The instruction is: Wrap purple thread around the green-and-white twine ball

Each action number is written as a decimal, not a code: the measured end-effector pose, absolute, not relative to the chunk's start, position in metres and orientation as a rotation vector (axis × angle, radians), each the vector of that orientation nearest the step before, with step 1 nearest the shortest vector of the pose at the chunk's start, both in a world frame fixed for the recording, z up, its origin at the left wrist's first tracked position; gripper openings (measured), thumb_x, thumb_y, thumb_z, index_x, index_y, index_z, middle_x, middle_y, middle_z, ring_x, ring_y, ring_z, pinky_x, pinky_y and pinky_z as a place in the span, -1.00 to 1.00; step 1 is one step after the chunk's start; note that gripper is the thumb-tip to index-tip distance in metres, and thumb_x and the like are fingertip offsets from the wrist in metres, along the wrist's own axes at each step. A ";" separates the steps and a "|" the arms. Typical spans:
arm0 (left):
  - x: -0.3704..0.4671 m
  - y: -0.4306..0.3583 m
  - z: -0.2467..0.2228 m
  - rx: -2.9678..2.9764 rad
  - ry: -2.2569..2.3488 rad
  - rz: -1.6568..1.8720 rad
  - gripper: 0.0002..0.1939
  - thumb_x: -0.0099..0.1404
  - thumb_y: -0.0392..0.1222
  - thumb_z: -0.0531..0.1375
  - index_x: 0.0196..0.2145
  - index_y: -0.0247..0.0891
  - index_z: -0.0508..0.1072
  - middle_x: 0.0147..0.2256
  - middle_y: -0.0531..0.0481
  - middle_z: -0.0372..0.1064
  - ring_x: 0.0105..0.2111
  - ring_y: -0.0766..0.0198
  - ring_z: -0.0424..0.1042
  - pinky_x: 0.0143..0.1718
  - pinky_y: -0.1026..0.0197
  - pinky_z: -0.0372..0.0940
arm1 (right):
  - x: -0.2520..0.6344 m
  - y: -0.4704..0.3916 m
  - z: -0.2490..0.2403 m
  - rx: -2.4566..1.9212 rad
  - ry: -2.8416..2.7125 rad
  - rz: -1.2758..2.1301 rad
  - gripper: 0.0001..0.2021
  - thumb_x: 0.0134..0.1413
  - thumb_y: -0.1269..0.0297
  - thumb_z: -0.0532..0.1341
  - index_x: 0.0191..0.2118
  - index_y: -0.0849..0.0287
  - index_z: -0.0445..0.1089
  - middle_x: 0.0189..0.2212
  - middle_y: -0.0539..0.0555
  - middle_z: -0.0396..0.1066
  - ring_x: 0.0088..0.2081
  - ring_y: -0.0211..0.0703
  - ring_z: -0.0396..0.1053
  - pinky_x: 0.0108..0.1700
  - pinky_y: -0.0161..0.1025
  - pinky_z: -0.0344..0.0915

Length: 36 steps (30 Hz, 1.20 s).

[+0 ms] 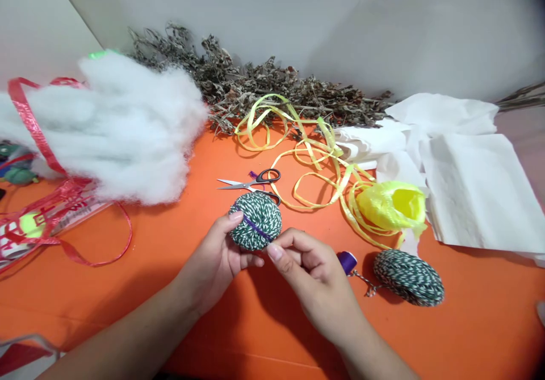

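A round ball of green-and-white twisted yarn [256, 207] is held up over the orange table, with a purple thread band across its face. My left hand [219, 255] grips it from the left, thumb on the front and fingers behind. At its lower right edge, my right hand [309, 266] is closed in a pinch of thumb and forefinger; whatever lies between those fingertips is too small to make out. Just behind the ball lie scissors [251, 186] with black handles, partly covered by it. To the right of my right hand is a purple thread spool [347, 262].
A second green-and-white yarn ball [409, 278] rests at the right. Yellow ribbon [306, 198] trails from a yellow roll [392, 205]. White paper sheets [481, 192], dried branches [272, 87], white stuffing [131, 124] and red ribbon [38, 130] lie around the orange table [170, 243].
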<state>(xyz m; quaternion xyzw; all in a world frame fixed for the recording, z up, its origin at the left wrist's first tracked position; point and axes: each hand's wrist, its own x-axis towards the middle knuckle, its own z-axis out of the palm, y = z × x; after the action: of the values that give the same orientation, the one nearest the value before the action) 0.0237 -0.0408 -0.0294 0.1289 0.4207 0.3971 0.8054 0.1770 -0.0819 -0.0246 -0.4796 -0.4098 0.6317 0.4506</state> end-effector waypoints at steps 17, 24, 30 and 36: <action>0.024 -0.042 -0.026 0.226 0.854 0.905 -0.76 0.40 -0.18 0.15 -0.19 -0.33 0.58 -0.30 -0.13 0.58 -0.39 0.24 0.54 -0.48 0.29 0.52 | 0.180 -0.077 -0.016 -1.277 -1.001 1.540 -0.70 0.17 0.06 0.31 -0.43 0.19 0.42 -0.54 -0.04 0.34 -0.49 -0.29 0.23 -0.43 -0.35 0.20; 0.024 -0.040 -0.023 0.229 0.860 0.871 -0.71 0.41 -0.12 0.11 -0.19 -0.35 0.57 -0.32 -0.15 0.58 -0.44 0.24 0.53 -0.50 0.27 0.50 | 0.179 -0.079 -0.018 -1.231 -0.978 1.597 -0.72 0.18 0.07 0.31 -0.40 0.19 0.42 -0.53 -0.04 0.37 -0.50 -0.31 0.23 -0.42 -0.35 0.20; 0.026 -0.044 -0.028 0.384 0.901 0.912 -0.65 0.36 0.04 0.17 -0.07 -0.25 0.52 -0.19 -0.14 0.56 -0.24 0.11 0.54 -0.31 0.16 0.49 | 0.178 -0.080 -0.018 -1.207 -0.979 1.594 -0.72 0.16 0.06 0.33 -0.41 0.16 0.43 -0.60 -0.10 0.26 -0.53 -0.30 0.22 -0.43 -0.34 0.21; 0.023 -0.052 -0.033 0.616 0.955 0.886 -0.57 0.09 -0.15 0.46 -0.11 -0.25 0.47 -0.26 -0.05 0.49 -0.31 0.25 0.45 -0.28 0.25 0.38 | 0.179 -0.078 -0.016 -1.174 -0.976 1.619 -0.78 0.14 0.16 0.37 -0.41 0.17 0.45 -0.56 -0.08 0.35 -0.49 -0.31 0.28 -0.39 -0.36 0.27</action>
<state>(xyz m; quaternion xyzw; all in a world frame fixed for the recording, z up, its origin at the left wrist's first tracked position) 0.0232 -0.0516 -0.0334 0.2818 0.4371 0.4057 0.7516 0.1787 -0.0785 -0.0159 -0.4731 -0.3932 0.6527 0.4423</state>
